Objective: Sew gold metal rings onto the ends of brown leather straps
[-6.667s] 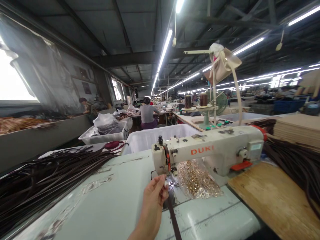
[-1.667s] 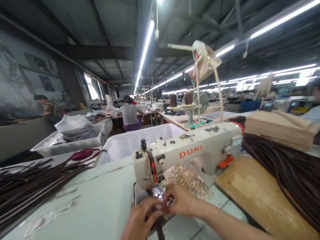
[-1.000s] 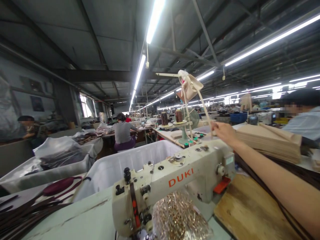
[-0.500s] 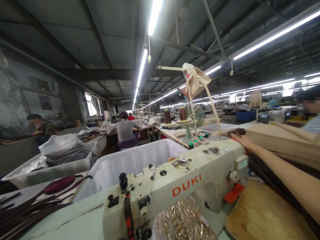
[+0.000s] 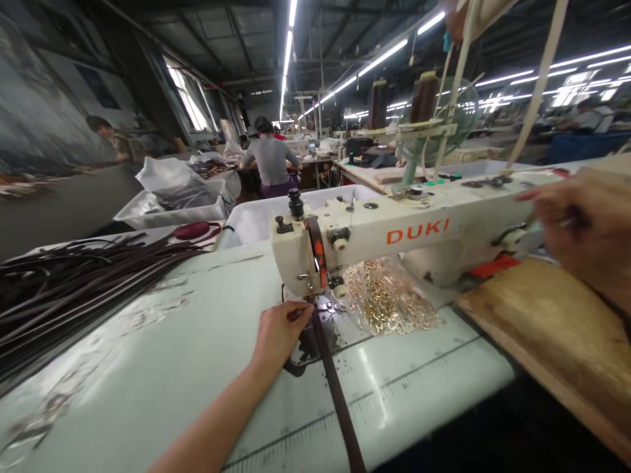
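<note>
My left hand (image 5: 280, 332) is at the needle area of a cream sewing machine (image 5: 414, 223) marked DUKI. Its thumb and fingertips are pinched on a long dark brown strap (image 5: 331, 374), which runs from under the presser foot down over the table's front edge. My right hand (image 5: 582, 220), smeared by motion, is in the air by the machine's right end; whether its curled-looking fingers hold anything is unclear. Beneath the machine's arm lies a clear plastic bag of gold-coloured metal hooks or clasps (image 5: 382, 299), close to the needle plate.
Many dark straps (image 5: 98, 289) are heaped on the left of the pale green table (image 5: 197, 368). A wooden board (image 5: 547, 322) lies at the right. Behind the machine are a white bin (image 5: 246, 220) and thread cones (image 5: 424, 98). A person (image 5: 270, 161) sits further back.
The view has tipped down toward the table. My left hand, pinching the strap, has come into view. My right hand has come back from the stack behind the machine's right end.
</note>
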Motion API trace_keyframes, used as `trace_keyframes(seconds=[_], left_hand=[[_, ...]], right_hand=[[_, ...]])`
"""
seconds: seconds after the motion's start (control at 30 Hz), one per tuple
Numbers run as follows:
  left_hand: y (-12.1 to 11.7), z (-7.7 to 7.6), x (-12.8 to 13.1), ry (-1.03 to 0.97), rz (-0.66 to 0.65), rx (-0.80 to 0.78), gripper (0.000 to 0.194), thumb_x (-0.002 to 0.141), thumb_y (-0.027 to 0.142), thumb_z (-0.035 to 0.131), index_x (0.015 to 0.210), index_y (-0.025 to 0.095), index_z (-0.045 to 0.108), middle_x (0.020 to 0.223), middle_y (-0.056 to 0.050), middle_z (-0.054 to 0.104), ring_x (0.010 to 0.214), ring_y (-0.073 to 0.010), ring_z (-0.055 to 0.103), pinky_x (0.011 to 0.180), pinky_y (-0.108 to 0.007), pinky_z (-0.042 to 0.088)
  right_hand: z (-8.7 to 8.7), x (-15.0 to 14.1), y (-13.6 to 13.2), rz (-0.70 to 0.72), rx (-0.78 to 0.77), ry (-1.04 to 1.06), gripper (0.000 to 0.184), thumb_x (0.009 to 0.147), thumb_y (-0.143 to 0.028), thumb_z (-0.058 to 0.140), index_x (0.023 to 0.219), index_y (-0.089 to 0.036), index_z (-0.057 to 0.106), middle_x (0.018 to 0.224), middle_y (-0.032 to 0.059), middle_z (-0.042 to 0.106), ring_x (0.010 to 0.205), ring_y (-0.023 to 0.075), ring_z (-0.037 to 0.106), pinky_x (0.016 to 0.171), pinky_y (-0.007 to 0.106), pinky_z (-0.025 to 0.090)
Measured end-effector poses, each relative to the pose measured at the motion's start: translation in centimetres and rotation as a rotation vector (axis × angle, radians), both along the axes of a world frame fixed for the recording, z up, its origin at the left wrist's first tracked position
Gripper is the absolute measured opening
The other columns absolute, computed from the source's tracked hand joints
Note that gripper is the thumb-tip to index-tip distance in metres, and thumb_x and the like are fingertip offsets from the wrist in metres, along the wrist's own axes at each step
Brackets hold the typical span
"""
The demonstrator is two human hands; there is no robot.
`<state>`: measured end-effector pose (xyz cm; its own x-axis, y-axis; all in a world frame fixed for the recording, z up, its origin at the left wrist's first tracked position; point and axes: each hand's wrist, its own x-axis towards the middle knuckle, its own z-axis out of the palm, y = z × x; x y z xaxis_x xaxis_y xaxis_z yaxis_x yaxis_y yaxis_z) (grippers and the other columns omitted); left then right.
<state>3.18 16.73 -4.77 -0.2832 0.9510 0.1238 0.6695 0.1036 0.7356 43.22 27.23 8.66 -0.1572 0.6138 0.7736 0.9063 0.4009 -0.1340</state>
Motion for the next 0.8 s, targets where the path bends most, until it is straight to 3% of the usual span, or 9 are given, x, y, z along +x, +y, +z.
trace_keyframes(seconds=[0.03, 0.07, 0.1, 0.17, 0.27, 0.37, 0.57, 0.8], left_hand=[[0.0, 0.1, 0.0, -0.003, 0.001, 0.001, 0.030, 0.077, 0.042, 0.057, 0.088, 0.020, 0.073, 0.074, -0.002, 0.073, 0.065, -0.0186, 0.066, 0.063, -0.026, 0.050], [-0.1, 0.1, 0.0, -0.003, 0.004, 0.001, 0.030, 0.077, 0.042, 0.057, 0.088, 0.020, 0.073, 0.075, -0.002, 0.073, 0.065, -0.0189, 0.066, 0.063, -0.026, 0.050], [-0.1, 0.2, 0.1, -0.002, 0.007, 0.000, 0.030, 0.077, 0.042, 0.057, 0.088, 0.019, 0.073, 0.076, -0.003, 0.073, 0.065, -0.0192, 0.066, 0.064, -0.027, 0.049], [-0.1, 0.2, 0.1, 0.007, 0.020, -0.001, 0.030, 0.076, 0.042, 0.058, 0.087, 0.019, 0.073, 0.075, -0.003, 0.073, 0.065, -0.0199, 0.066, 0.064, -0.028, 0.049], [-0.1, 0.4, 0.1, 0.031, 0.041, -0.002, 0.028, 0.075, 0.040, 0.058, 0.086, 0.019, 0.074, 0.070, -0.003, 0.072, 0.063, -0.0206, 0.066, 0.065, -0.029, 0.048], [-0.1, 0.5, 0.1, 0.051, 0.050, 0.000, 0.025, 0.075, 0.037, 0.058, 0.084, 0.020, 0.074, 0.066, -0.002, 0.071, 0.061, -0.0200, 0.066, 0.064, -0.028, 0.048], [-0.1, 0.7, 0.0, 0.055, 0.065, -0.003, 0.022, 0.074, 0.035, 0.059, 0.082, 0.020, 0.074, 0.061, 0.001, 0.069, 0.056, -0.0178, 0.064, 0.058, -0.026, 0.046], [-0.1, 0.4, 0.1, 0.061, 0.052, 0.007, 0.021, 0.074, 0.035, 0.059, 0.081, 0.022, 0.074, 0.062, 0.002, 0.070, 0.055, -0.0155, 0.063, 0.056, -0.024, 0.046]], right_hand=[[-0.7, -3.3, -1.9, 0.234, 0.090, -0.167, 0.041, 0.089, -0.048, 0.046, 0.094, -0.015, 0.069, 0.088, 0.0126, 0.065, 0.085, 0.0128, 0.056, 0.070, 0.028, 0.034], [-1.7, -6.4, -3.5, 0.471, 0.083, -0.313, 0.031, 0.088, -0.043, 0.052, 0.090, -0.018, 0.069, 0.078, 0.0075, 0.065, 0.072, 0.0101, 0.056, 0.064, 0.025, 0.035], [-3.0, -9.3, -4.8, 0.605, -0.016, -0.422, 0.027, 0.089, -0.040, 0.051, 0.091, -0.019, 0.068, 0.076, 0.0048, 0.065, 0.068, 0.0101, 0.055, 0.061, 0.025, 0.035], [-5.8, -14.2, -6.2, 0.699, -0.222, -0.502, 0.030, 0.093, -0.039, 0.045, 0.086, -0.021, 0.068, 0.073, 0.0021, 0.065, 0.067, 0.0125, 0.057, 0.056, 0.026, 0.032], [-9.3, -18.9, -5.9, 0.660, -0.444, -0.519, 0.023, 0.092, -0.033, 0.045, 0.094, -0.027, 0.068, 0.079, -0.0001, 0.068, 0.067, 0.0136, 0.059, 0.054, 0.026, 0.029], [-10.8, -21.3, -4.4, 0.564, -0.508, -0.538, 0.023, 0.087, -0.027, 0.048, 0.098, -0.027, 0.068, 0.081, 0.0025, 0.069, 0.067, 0.0162, 0.060, 0.055, 0.025, 0.029], [-12.2, -22.1, -2.7, 0.471, -0.453, -0.414, 0.030, 0.090, -0.038, 0.043, 0.094, -0.023, 0.069, 0.078, 0.0039, 0.068, 0.066, 0.0166, 0.061, 0.055, 0.026, 0.027], [-13.5, -22.0, -1.9, 0.470, -0.427, -0.362, 0.034, 0.090, -0.040, 0.043, 0.081, -0.018, 0.068, 0.073, 0.0049, 0.066, 0.063, 0.0158, 0.057, 0.054, 0.027, 0.022]])
